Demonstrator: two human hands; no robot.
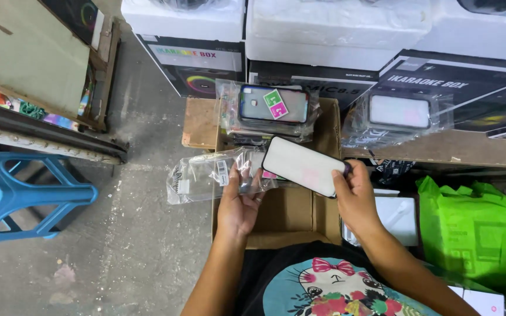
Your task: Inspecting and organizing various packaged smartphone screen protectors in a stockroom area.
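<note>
Over the cardboard box (291, 216), a phone case (307, 167) is held half out of its clear sleeve (209, 174).
The sleeve is pinched by the left hand (238, 205); the case is gripped by the right hand (355, 196).

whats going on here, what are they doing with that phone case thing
A person looks down over an open cardboard box. Their right hand holds a phone case with a white insert, partly slid inside a clear plastic sleeve that the left hand grips. More bagged phone cases are stacked on the far edge of the box, and another bagged case lies to the right. A blue stool and a green bag sit on either side.
</note>
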